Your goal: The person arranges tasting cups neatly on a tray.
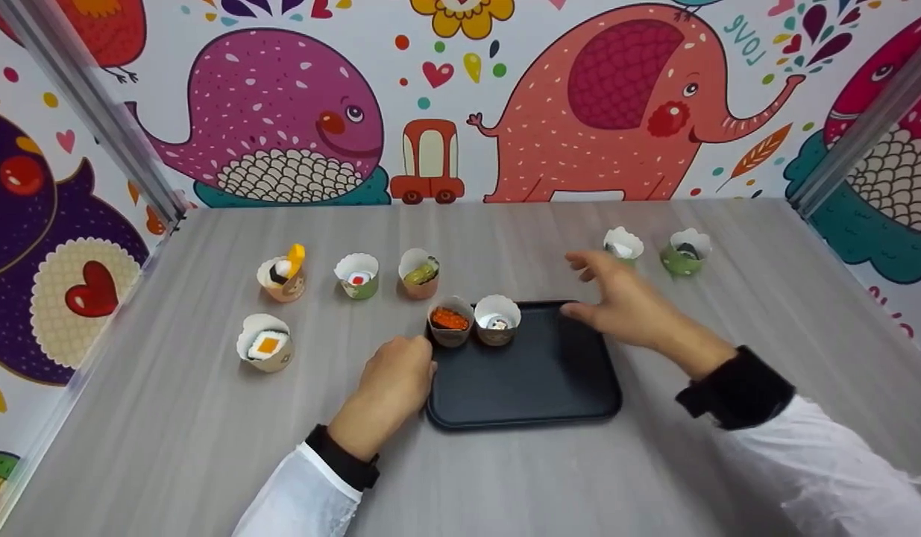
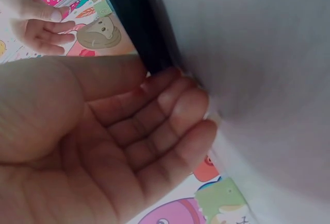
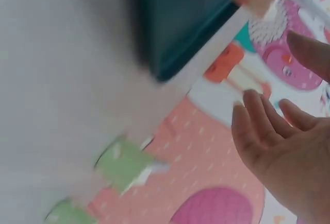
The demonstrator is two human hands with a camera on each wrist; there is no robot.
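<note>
My left hand (image 1: 397,377) pinches the left rim of a black rectangular tray (image 1: 535,380). In the left wrist view the tray's dark edge (image 2: 142,28) lies between thumb and curled fingers. Two paper cups stand at the tray's back left: one with orange roe sushi (image 1: 450,320), one with a white piece (image 1: 497,321). Above the tray's back right corner hovers my right hand (image 1: 617,298), fingers spread and holding nothing. Just behind it is a green paper cup with a white piece (image 1: 623,245), partly covered by the hand.
Another green cup (image 1: 685,252) stands at the back right. Left of the tray are a cup with green filling (image 1: 419,274), a green cup with a red-centred piece (image 1: 357,276), a cup with yellow-topped sushi (image 1: 283,274) and a cup with a sushi roll (image 1: 265,343). A printed wall (image 1: 460,97) closes the back.
</note>
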